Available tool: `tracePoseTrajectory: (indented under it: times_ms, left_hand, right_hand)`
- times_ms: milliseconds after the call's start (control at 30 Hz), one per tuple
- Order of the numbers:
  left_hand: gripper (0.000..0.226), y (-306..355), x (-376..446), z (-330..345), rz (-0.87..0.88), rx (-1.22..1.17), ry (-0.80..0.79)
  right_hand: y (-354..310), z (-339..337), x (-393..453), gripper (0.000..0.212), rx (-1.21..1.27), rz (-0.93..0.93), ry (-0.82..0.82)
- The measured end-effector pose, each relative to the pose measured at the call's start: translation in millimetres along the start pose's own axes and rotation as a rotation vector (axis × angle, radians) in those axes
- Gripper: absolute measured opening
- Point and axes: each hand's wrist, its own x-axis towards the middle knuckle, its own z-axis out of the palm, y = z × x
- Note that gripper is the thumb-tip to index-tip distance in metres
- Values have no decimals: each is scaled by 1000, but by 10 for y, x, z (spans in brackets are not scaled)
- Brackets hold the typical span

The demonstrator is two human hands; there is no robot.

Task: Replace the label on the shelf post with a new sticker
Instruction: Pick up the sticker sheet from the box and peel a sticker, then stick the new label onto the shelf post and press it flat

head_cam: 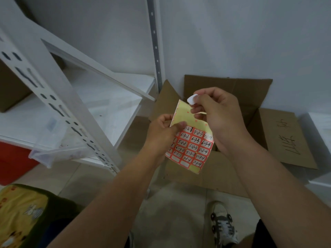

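Sticker (pixel 192 99) in your right hand's (pixel 217 113) pinch above the sheet (pixel 192 142), your left hand (pixel 162 130) gripping that sheet's edge.

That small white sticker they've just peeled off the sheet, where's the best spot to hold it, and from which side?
Best by one edge only, probably as the right hand does now: its fingers pinch the small white rounded sticker at its right edge, coming from the right. Most of it sticks out free to the left, away from the red-and-yellow label sheet that the left hand holds, ready to press down.
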Motion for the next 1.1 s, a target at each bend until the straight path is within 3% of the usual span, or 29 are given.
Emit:
tracePoseTrajectory:
  times_ms: [167,400,500,667,767,933,1100]
  left_hand:
    - [29,-580,330,332,-175,43,22]
    - [30,-1317,581,578,-134,20,62]
    - [34,-1474,667,624,-31,304,81]
    - [8,-1736,743,643,71,687,37]
    - [23,-1807,723,666,110,826,20]
    - [41,-1779,657,639,108,975,3]
    - [39,-1571,674,600,140,926,94]
  right_hand:
    - [44,-40,50,8,-123,-87,39]
    - [143,-85,154,4,-184,-86,32]
    - [178,-81,171,4,-206,-75,7]
    - [195,-92,177,6,-241,-91,-31]
    - [196,-87,175,6,-253,-111,-38]
    - [211,-65,164,6,-261,-121,-40]
    - [218,-100,180,5,-269,-118,-16]
